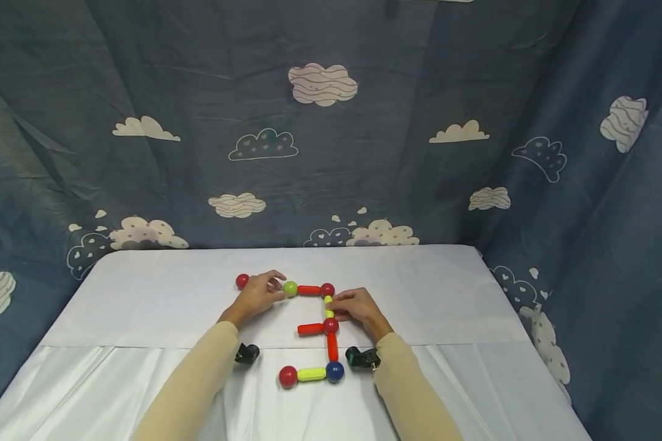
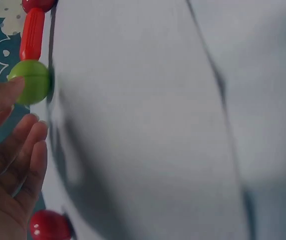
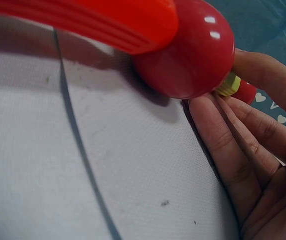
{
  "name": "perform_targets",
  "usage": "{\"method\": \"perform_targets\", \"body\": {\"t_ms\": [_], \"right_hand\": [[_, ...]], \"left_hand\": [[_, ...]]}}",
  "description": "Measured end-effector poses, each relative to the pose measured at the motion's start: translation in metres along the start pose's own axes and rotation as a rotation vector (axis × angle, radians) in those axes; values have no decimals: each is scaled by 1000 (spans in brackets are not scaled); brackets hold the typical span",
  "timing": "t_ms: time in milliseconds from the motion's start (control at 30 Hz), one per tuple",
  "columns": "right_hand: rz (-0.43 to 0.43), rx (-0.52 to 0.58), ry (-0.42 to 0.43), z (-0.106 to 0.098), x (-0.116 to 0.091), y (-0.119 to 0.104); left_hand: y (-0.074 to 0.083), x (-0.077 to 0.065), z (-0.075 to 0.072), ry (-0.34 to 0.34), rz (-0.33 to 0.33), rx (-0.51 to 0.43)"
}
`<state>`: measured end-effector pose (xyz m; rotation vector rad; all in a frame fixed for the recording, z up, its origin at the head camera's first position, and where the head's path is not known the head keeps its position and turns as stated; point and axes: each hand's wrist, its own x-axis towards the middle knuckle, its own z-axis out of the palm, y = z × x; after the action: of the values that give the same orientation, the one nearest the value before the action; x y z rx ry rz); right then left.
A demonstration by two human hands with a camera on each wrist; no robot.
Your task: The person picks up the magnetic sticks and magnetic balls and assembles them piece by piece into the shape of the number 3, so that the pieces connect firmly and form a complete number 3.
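Note:
Magnetic balls and rods form a linked figure on the white table. My right hand [image 1: 358,307] pinches the upright yellow rod [image 1: 328,306], between an upper red ball [image 1: 327,290] and a middle red ball [image 1: 331,326]. In the right wrist view, that nearer red ball [image 3: 192,50] hides most of the rod. My left hand [image 1: 260,294] is at the green ball [image 1: 290,288], its fingers loosely extended. The left wrist view has a fingertip overlapping the green ball [image 2: 30,82]; I cannot tell how firmly it touches. A red rod [image 1: 309,290] joins the green ball to the upper red ball.
A loose red ball [image 1: 243,281] lies beyond my left hand. Lower in the figure are two more red rods, a blue ball [image 1: 334,372], another yellow rod [image 1: 311,374] and a red end ball [image 1: 288,376]. A cloud-print curtain [image 1: 364,184] hangs behind the table.

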<state>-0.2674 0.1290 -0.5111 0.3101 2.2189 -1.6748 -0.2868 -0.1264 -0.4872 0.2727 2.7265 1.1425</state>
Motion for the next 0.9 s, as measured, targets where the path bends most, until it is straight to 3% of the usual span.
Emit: {"method": "perform_targets", "body": {"t_ms": [100, 300, 500, 633, 733, 900], "right_hand": [[-7, 3, -8, 1, 0, 0], [-23, 10, -18, 2, -1, 1], [-16, 4, -4, 1, 1, 0], [-15, 2, -2, 0, 2, 0], [-13, 6, -9, 0, 2, 0], [-19, 16, -13, 0, 1, 0]], "left_hand": [[1, -3, -14, -25, 30, 66], [-6, -5, -37, -6, 67, 137], [-27, -10, -46, 120, 86, 209], [-40, -11, -48, 192, 84, 203], [-46, -11, -45, 177, 58, 175], [-49, -12, -40, 112, -45, 150]]}}
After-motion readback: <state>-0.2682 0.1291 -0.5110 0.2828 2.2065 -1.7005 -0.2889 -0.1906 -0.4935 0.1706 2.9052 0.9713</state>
